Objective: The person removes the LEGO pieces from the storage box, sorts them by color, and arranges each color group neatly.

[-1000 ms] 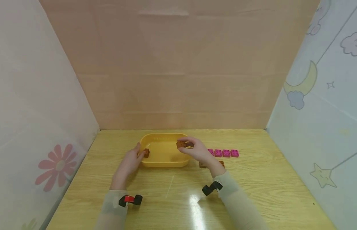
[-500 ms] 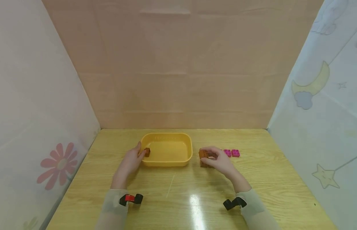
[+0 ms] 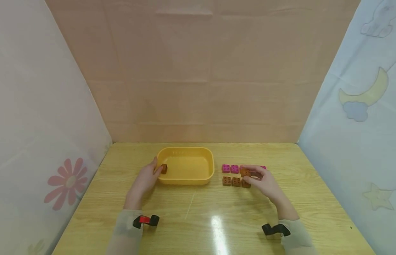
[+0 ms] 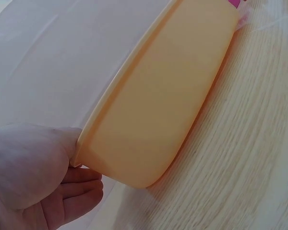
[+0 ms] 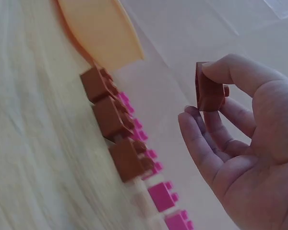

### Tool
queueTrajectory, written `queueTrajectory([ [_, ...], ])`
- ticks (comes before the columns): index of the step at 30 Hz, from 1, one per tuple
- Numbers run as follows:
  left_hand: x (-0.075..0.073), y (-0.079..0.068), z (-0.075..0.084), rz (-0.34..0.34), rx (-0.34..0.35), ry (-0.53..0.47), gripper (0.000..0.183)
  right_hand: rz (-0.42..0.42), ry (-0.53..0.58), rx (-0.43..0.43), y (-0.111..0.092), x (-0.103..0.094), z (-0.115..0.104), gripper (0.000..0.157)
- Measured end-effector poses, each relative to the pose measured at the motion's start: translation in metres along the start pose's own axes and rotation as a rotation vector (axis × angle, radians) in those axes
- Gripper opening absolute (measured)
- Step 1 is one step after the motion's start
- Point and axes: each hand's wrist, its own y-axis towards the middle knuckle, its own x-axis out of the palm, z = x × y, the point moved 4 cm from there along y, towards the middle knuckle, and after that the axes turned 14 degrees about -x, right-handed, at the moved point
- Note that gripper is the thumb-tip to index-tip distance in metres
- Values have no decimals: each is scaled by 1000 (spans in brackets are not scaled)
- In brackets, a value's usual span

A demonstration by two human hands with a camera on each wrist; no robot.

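Observation:
My left hand (image 3: 146, 180) grips the left end of a yellow plastic tray (image 3: 185, 182), thumb over the rim and fingers outside, as the left wrist view (image 4: 134, 120) shows. Inside the tray, close to that thumb, sits a brown toy brick (image 3: 164, 168); whether the thumb touches it I cannot tell. Between thumb and fingers, my right hand (image 3: 265, 182) pinches another brown toy brick (image 5: 211, 88), raised off the table. Below it a row of three brown bricks (image 3: 236, 181) stands on the table, studs up. Behind them runs a row of pink bricks (image 3: 226, 168), partly hidden by the right hand.
The wood-grain table (image 3: 191, 219) spreads under everything. A tan paper wall (image 3: 198, 88) rises at its back edge. Pale printed sheets (image 3: 351, 141) stand along both sides. Each wrist carries a black strap mount (image 3: 275, 230).
My right hand has moved right from over the tray to above the brick rows, still pinching the brown brick. A third brown brick in the front row now shows. The left hand stays put.

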Motion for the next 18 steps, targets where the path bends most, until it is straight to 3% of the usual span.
queueTrajectory([
  [9, 2, 1, 0, 24, 25, 18, 68, -45, -65, -6, -8, -24, 4, 49],
  [18, 1, 1, -2, -1, 5, -6, 69, -127, -115, 36, -14, -36, 10, 45],
])
